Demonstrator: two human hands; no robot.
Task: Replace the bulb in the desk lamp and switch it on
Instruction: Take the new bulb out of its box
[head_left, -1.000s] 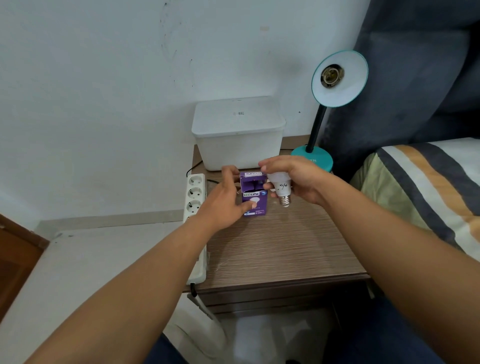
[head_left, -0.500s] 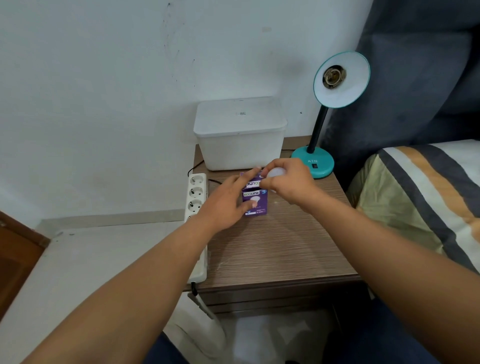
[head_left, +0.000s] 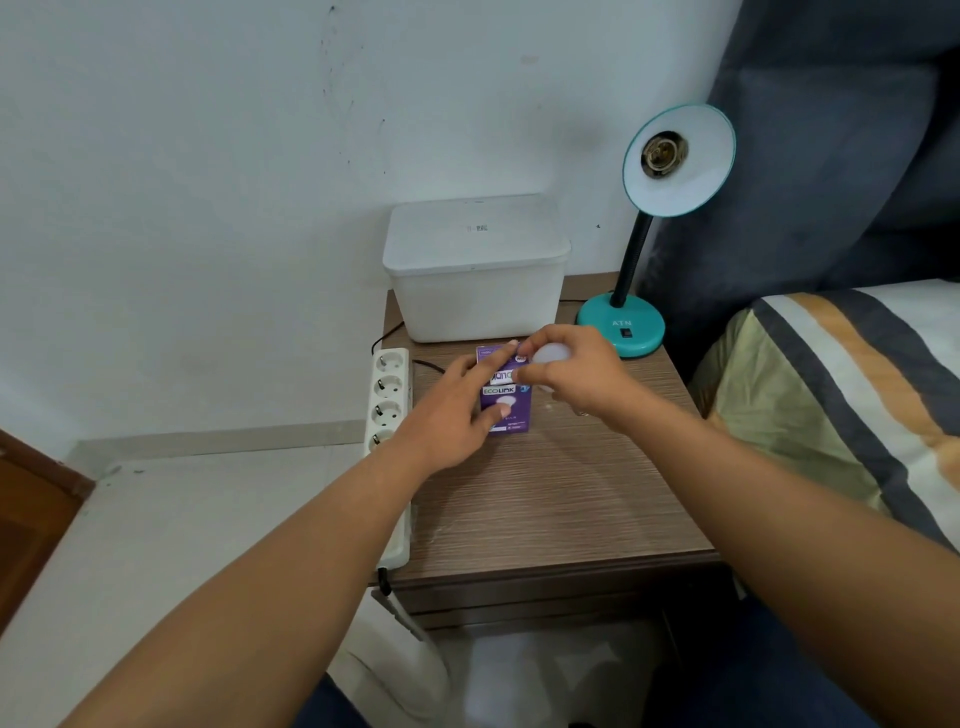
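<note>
A teal desk lamp (head_left: 678, 161) stands at the back right of the wooden bedside table (head_left: 550, 499). Its shade faces me and the brass socket (head_left: 658, 154) in it holds no bulb. The lamp's round base (head_left: 623, 325) carries a small black switch. My right hand (head_left: 576, 379) is closed around a white bulb (head_left: 549, 354), whose dome shows between the fingers. My left hand (head_left: 457, 410) grips a purple bulb box (head_left: 506, 395) that stands upright on the table, with my thumb on its front. The two hands touch at the box's top.
A white lidded plastic box (head_left: 475, 270) sits at the back of the table, just behind my hands. A white power strip (head_left: 387, 410) runs along the table's left edge. A bed with a striped cover (head_left: 852, 395) lies to the right.
My right hand has turned over, so the bulb's screw base is now hidden and its dome shows. Both hands stay at the box's top.
</note>
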